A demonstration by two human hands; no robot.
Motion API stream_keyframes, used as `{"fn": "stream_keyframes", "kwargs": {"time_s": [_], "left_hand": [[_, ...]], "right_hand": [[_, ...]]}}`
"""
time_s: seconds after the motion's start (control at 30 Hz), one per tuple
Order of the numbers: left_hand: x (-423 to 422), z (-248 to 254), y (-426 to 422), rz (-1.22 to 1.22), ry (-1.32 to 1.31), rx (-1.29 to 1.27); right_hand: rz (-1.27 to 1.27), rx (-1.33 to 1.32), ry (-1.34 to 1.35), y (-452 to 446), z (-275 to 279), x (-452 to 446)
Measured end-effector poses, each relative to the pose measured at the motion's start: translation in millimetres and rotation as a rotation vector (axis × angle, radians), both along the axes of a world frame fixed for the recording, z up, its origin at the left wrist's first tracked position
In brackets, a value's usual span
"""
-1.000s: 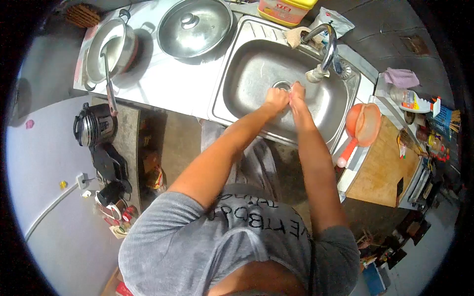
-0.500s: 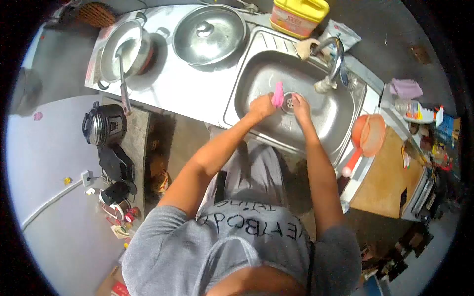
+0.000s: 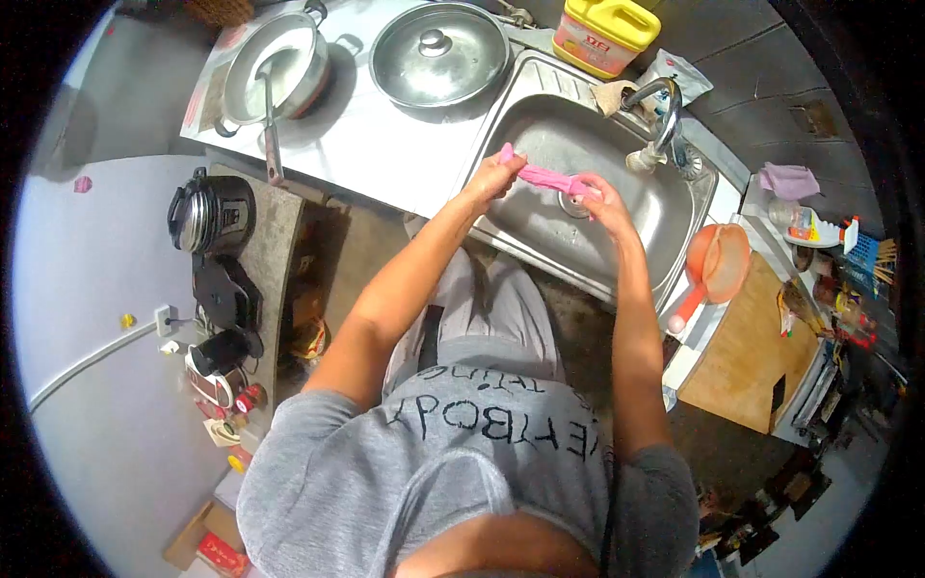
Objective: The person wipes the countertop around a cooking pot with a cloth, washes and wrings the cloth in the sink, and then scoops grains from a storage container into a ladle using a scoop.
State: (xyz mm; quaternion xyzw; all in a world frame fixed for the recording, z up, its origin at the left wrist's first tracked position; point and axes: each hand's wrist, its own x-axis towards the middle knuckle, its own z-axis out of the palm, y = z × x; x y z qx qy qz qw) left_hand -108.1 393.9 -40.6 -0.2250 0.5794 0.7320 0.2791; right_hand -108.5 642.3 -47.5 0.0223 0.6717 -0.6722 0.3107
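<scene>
A pink cloth point(image 3: 549, 179) is stretched lengthwise between my two hands over the stainless steel sink point(image 3: 545, 235). My left hand point(image 3: 494, 180) is closed round one end, and a bit of cloth pokes out past the fist. At the other end my right hand point(image 3: 605, 204) grips the cloth between its fingers. The drain, partly hidden, lies below the cloth. The faucet point(image 3: 669, 116) arches over the back right corner of the sink.
Left of the sink stand a lidded pan point(image 3: 438, 77) and a pot point(image 3: 294, 91) with a ladle point(image 3: 271, 135). A yellow tub point(image 3: 602, 39) is behind the sink. To the right are an orange dipper point(image 3: 715, 265) and a wooden board point(image 3: 737, 356).
My hands have moved apart, the left one to the left. The cloth, bunched near my left hand before, is now drawn out between both. The camera view has shifted slightly.
</scene>
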Motion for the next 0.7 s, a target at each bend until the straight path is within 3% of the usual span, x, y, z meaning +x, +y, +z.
{"fn": "stream_keyframes", "kwargs": {"time_s": [0.1,0.17,0.2,0.27,0.3,0.33,0.43,0.5,0.53,0.57,0.6,0.63,0.67,0.7], "left_hand": [[7.8,12.4,-5.2,0.011,0.023,-0.112],[8.4,17.5,-11.2,0.066,0.138,-0.135],[14.3,17.9,-11.3,0.079,0.138,-0.14],[19.8,11.3,-13.7,0.177,0.266,-0.237],[22.9,1.7,-24.2,0.092,0.31,-0.374],[26.3,2.6,-25.7,0.2,0.379,-0.407],[41.7,33.2,-34.1,0.42,0.136,-0.098],[48.4,23.4,-46.1,0.589,-0.034,0.242],[50.1,19.3,-54.5,0.687,-0.117,0.412],[51.9,13.5,-63.6,0.709,-0.109,0.41],[56.3,20.1,-71.6,0.734,-0.11,0.568],[60.4,26.6,-78.7,0.751,-0.11,0.731],[61.7,33.5,-87.6,0.76,-0.1,0.735],[64.9,44.1,-99.2,0.801,-0.132,0.719]], "right_hand": [[0.115,0.097,-0.011,1.2,8.8,8.6],[0.005,-0.35,-0.123,8.0,0.6,8.1],[0.018,-0.352,-0.124,9.6,-4.5,12.3],[-0.046,0.103,0.218,2.0,-13.6,10.9],[-0.179,-0.009,0.188,-6.0,-1.7,14.5],[-0.179,-0.164,0.114,-8.6,15.1,15.6],[-0.145,-0.413,0.035,-17.8,18.7,14.5],[-0.076,-0.099,0.131,-24.2,7.2,12.0],[-0.056,-0.107,0.133,-37.1,23.5,13.6],[-0.095,-0.315,0.077,-48.2,39.7,15.3],[-0.138,-0.518,0.01,-58.6,51.0,18.0],[-0.088,-0.338,0.095,-64.6,48.6,15.9],[-0.076,-0.338,0.1,-72.3,45.7,13.2],[-0.072,-0.166,0.238,-81.8,43.1,10.5]]}}
